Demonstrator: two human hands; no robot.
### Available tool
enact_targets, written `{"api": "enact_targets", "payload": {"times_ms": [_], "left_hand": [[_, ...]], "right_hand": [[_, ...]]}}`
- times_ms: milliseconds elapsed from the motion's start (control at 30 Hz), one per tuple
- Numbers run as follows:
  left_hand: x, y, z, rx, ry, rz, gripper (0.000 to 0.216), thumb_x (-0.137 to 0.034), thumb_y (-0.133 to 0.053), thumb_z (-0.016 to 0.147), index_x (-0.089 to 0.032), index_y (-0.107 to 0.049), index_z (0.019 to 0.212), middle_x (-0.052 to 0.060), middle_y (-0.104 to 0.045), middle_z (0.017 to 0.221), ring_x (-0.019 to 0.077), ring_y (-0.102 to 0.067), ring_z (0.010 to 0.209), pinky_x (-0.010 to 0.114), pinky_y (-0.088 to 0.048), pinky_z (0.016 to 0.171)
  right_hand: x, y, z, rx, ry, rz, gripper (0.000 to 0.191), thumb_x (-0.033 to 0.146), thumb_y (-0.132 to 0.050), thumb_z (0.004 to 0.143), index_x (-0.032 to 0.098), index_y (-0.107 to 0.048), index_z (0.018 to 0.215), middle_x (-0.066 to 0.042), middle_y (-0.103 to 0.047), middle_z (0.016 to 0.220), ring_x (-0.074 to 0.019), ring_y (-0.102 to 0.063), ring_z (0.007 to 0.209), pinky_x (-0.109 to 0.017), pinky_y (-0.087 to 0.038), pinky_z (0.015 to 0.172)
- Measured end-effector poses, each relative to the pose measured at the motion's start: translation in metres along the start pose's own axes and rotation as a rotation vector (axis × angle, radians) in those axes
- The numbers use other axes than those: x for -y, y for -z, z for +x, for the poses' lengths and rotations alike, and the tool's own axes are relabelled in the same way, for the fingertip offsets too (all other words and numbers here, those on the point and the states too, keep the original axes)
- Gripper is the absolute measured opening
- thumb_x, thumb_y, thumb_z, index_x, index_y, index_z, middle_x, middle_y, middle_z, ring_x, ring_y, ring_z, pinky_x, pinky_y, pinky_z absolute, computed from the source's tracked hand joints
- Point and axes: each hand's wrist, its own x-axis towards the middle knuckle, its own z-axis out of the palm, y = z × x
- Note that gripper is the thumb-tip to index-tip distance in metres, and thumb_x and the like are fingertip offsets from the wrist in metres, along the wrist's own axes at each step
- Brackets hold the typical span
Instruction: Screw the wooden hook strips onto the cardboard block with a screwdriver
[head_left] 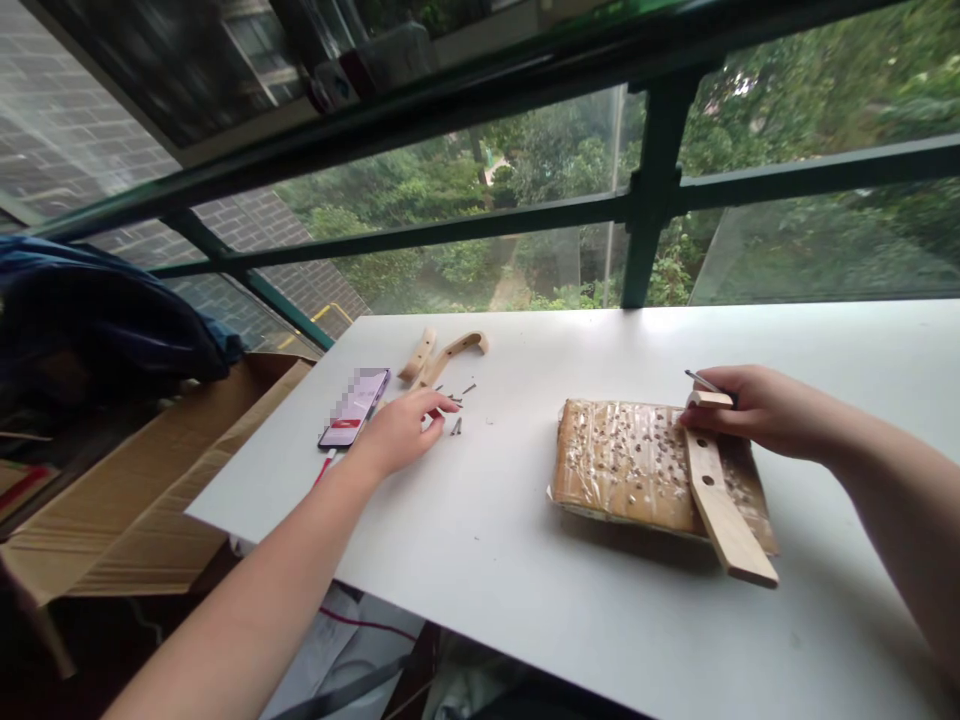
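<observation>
My left hand (405, 432) reaches over the table beside a small scatter of screws (457, 427). Its thumb and forefinger are apart, with nothing visible between them. At the right, my right hand (772, 408) is closed round the curled end of a pale wooden hook (721, 510) with drilled holes. A thin metal shaft (697, 379), like that of a screwdriver, also sticks out of this hand; its handle is hidden. The hook lies across a cardboard block (622, 460) wrapped in clear tape and pitted with many small holes.
Two more wooden pieces, a short one (418, 355) and a curved one (459, 348), lie behind my left hand. A phone (355, 408) with a cable is at the left of the white table (480, 590). An open cardboard box (142, 500) stands beyond the left edge; windows line the back.
</observation>
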Motion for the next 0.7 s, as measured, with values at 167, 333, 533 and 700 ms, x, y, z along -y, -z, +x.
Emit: {"api": "enact_targets", "payload": {"times_ms": [167,333,533,700], "left_hand": [[0.026,-0.005,-0.003,0.156,-0.161,0.022,0.024,-0.03,-0.052,0.093,-0.025,-0.074,0.103,0.004,-0.072,0.111,0.0179,-0.067,0.102,0.031,-0.053,0.094],[0.024,-0.006,0.003,0.187,-0.217,0.023,0.025,-0.032,-0.052,0.096,-0.024,-0.075,0.102,0.004,-0.074,0.107,0.0173,-0.068,0.1,0.03,-0.052,0.095],[0.028,-0.004,0.011,0.19,-0.271,0.032,0.023,-0.033,-0.054,0.096,-0.024,-0.076,0.098,0.004,-0.075,0.107,0.0178,-0.068,0.103,0.03,-0.05,0.096],[0.028,-0.007,0.012,0.184,-0.28,0.046,0.024,-0.034,-0.053,0.097,-0.023,-0.074,0.098,0.005,-0.075,0.105,0.0184,-0.068,0.102,0.031,-0.05,0.096]], "right_hand": [[0.002,0.0,0.0,-0.008,-0.003,-0.016,0.038,0.056,-0.065,0.084,0.02,-0.055,0.078,-0.003,-0.06,0.076,-0.0198,-0.054,0.074,-0.031,-0.039,0.065],[0.005,0.0,-0.001,-0.027,0.003,-0.027,0.038,0.055,-0.062,0.085,0.019,-0.056,0.076,-0.008,-0.062,0.076,-0.0211,-0.053,0.073,-0.033,-0.039,0.064],[0.004,0.0,0.0,-0.022,0.008,-0.014,0.037,0.055,-0.067,0.081,0.019,-0.058,0.078,-0.007,-0.063,0.076,-0.0215,-0.055,0.072,-0.033,-0.04,0.063],[0.006,0.0,-0.001,-0.039,0.014,-0.043,0.04,0.058,-0.066,0.082,0.02,-0.057,0.077,-0.002,-0.061,0.073,-0.0179,-0.054,0.07,-0.03,-0.04,0.063]]}}
